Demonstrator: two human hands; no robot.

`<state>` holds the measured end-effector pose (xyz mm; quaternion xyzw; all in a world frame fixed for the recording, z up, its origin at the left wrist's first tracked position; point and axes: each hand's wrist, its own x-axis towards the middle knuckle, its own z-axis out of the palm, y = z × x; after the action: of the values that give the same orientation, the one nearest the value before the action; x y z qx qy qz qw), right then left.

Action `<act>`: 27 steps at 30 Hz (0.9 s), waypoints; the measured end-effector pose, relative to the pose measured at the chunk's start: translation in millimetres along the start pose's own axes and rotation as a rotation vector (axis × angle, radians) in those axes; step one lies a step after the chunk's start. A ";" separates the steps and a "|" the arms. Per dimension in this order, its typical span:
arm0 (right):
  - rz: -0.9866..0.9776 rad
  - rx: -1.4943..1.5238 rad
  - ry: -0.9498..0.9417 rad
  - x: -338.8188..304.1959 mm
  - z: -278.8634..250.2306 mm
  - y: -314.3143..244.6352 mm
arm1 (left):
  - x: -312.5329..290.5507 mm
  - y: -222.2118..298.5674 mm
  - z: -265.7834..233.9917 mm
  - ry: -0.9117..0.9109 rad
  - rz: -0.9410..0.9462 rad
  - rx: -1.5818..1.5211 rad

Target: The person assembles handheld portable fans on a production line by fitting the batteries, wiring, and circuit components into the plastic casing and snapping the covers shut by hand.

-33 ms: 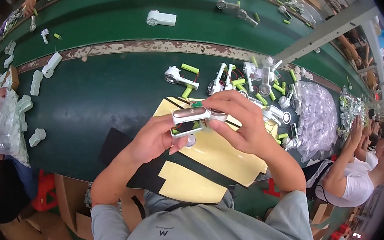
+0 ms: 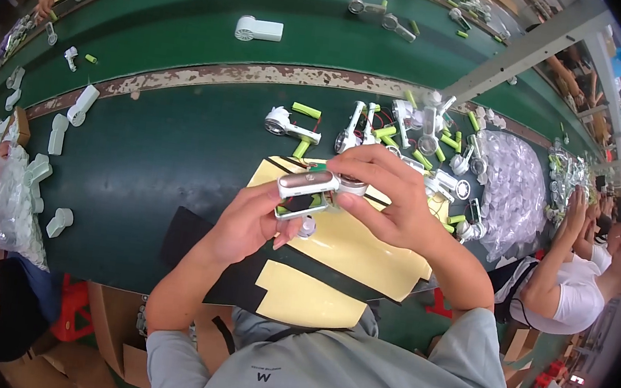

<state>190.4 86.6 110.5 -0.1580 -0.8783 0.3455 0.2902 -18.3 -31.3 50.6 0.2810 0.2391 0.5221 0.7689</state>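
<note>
Over the yellow sheet (image 2: 346, 249), both hands hold a partly opened white handheld fan (image 2: 308, 184) with a bronze-coloured front panel. My left hand (image 2: 248, 225) grips the handle end, its thumb and fingers closed round the casing. My right hand (image 2: 384, 191) is closed on the round head end, fingers above and thumb below. Between the parted casing halves something dark and a bit of green show; the rest of the inside is hidden. A small round whitish piece (image 2: 307, 227) is visible just below the fan, by my left fingertips.
Beyond my hands lie unfinished fans (image 2: 292, 126) with green battery cells (image 2: 306, 110) on wires. A plastic bag of clear parts (image 2: 511, 191) sits to the right. White fan casings (image 2: 58, 133) lie at left. Behind a worn ledge, a green belt (image 2: 169, 18) carries more fans (image 2: 259, 29).
The fans on the far belt have shifted very slightly left. My hands and the held fan stay almost in place, the fan barely tilted.
</note>
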 end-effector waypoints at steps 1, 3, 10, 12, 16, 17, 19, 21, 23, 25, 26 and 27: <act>0.004 -0.001 0.000 -0.4 0.9 0.1 | 0.6 -0.1 1.2 0.032 0.056 0.091; 0.052 0.014 0.031 0.0 2.4 -0.3 | 0.8 -0.8 2.1 0.047 0.060 0.126; 0.051 -0.049 0.004 -0.7 6.2 -0.1 | -0.2 -9.8 -2.4 0.180 0.019 0.034; 0.029 0.013 -0.018 -0.8 7.2 2.1 | 2.3 -8.1 -2.9 0.238 -0.001 -0.058; 0.028 0.047 -0.035 -1.1 5.8 5.1 | 0.5 -6.1 -3.8 0.179 0.007 0.016; 0.046 0.051 -0.047 -1.0 4.5 5.2 | 0.4 -3.1 0.9 0.169 0.025 -0.046; 0.063 0.053 -0.058 -1.7 3.1 5.8 | 1.1 -2.0 2.5 0.158 0.043 -0.107; 0.040 0.050 -0.053 -2.9 4.1 7.1 | 0.9 -3.6 -1.0 0.109 0.066 -0.123; 0.054 0.072 -0.051 -1.8 5.1 5.4 | 0.3 -5.1 -0.2 0.140 0.070 -0.092; 0.070 0.095 -0.050 -0.8 4.7 4.0 | 0.4 -7.0 -0.8 0.171 0.074 -0.061; 0.050 0.057 -0.067 -0.8 4.0 3.0 | 0.2 -8.7 -1.8 0.173 0.089 -0.013; 0.029 0.020 -0.084 -1.1 3.6 2.5 | -0.1 -10.1 -2.7 0.174 0.104 0.036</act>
<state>189.2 86.0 106.2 -0.1533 -0.8839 0.3647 0.2493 -13.4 -33.9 41.7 0.2603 0.2994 0.5793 0.7120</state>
